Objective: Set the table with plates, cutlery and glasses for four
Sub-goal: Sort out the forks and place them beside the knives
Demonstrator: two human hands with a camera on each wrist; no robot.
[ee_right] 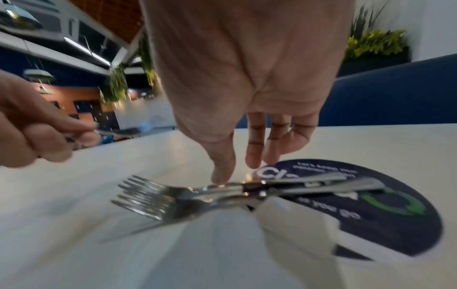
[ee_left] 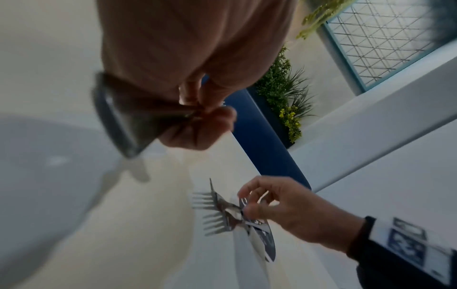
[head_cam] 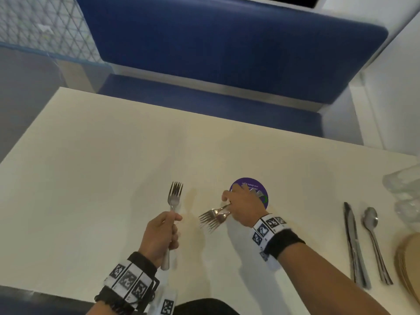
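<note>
A person's two bare hands sort metal forks over a smooth, pale cream table (head_cam: 91,155).

Low in the centre of the head view, the left hand (head_cam: 161,233) curls its fingers round the handles of a small bunch of forks (head_cam: 174,196), tines pointing up the frame. How many it holds cannot be told. This looks like a supply gripped ready for sharing out among four places.

Just right of centre, the right hand (head_cam: 244,206) reaches down onto a second bunch of forks (head_cam: 214,218) with its thumb and fingertips at their necks. These forks lie roughly level, low over the table, tines fanned toward the left. Their flat, shiny handles cross a round, dark purple sticker (head_cam: 261,189) printed with white lettering.

At the right of the frame, a slim steel knife (head_cam: 353,242) and an oval-bowled spoon (head_cam: 373,237) lie side by side on the table. Beside them, at the right edge, sits a stack of tan plates (head_cam: 409,264). Clear glasses (head_cam: 404,189), blurred, stand above these. Nothing is laid at any place yet.

A padded blue bench (head_cam: 227,42) fills the top of the frame.
</note>
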